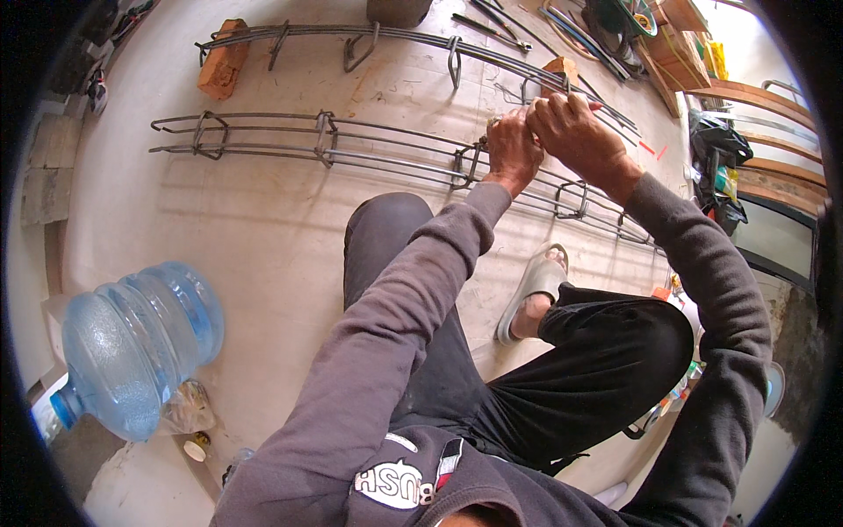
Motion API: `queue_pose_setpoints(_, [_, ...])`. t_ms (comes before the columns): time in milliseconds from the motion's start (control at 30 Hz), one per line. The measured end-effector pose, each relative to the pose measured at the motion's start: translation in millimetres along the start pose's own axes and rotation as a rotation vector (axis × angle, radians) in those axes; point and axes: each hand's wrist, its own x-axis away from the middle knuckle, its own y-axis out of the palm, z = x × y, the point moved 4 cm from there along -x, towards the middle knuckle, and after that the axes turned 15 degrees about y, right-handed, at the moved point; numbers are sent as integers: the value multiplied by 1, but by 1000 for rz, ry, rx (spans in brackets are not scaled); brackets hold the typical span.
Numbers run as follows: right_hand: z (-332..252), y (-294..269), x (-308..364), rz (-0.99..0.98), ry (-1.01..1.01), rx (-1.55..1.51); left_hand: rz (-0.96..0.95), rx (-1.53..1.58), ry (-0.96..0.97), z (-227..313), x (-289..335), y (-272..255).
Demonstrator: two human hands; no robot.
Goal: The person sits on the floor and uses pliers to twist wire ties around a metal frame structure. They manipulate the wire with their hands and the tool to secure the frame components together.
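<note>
My left hand [514,147] is closed at the near rebar cage, right beside one of its square stirrups [463,167]. Pressed up against it, my right hand [575,132] is closed too, fingers curled. A small red tip shows at its far side; whatever the fists grip is hidden. The near cage [327,139] is made of long thin steel bars with several bent wire stirrups, and it runs across the floor in front of me. Beyond it lies a second rebar cage [454,63], held up by an orange brick [223,66] at its left and another brick [559,68] farther right.
A large blue water bottle [132,351] lies at the left. Long-handled pliers [493,32] and loose rods [588,39] are at the back. Wooden planks [781,145] and black bags [716,145] stand at the right. My sandalled foot [534,299] is close behind the near cage.
</note>
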Motion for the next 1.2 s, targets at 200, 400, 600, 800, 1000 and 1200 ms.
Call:
queue_pose_setpoints(200, [5, 25, -5, -173, 56, -255, -246, 62, -20, -4, 1, -34])
queue_pose_setpoints(400, [13, 33, -17, -369, 165, -774, -793, -226, -190, -74, 36, -59])
queue_pose_setpoints(600, [21, 32, -32, -812, 216, -771, -692, -172, -141, -58, 33, -49])
queue_pose_setpoints(800, [23, 39, -39, -1242, 349, -872, -236, 71, 98, 17, 10, -22])
queue_pose_setpoints(1000, [27, 30, -38, -1335, 380, -902, 63, 12, 50, 4, 3, -5])
queue_pose_setpoints(1200, [9, 17, -18, -223, 44, -383, -67, 7, 17, -7, -11, -5])
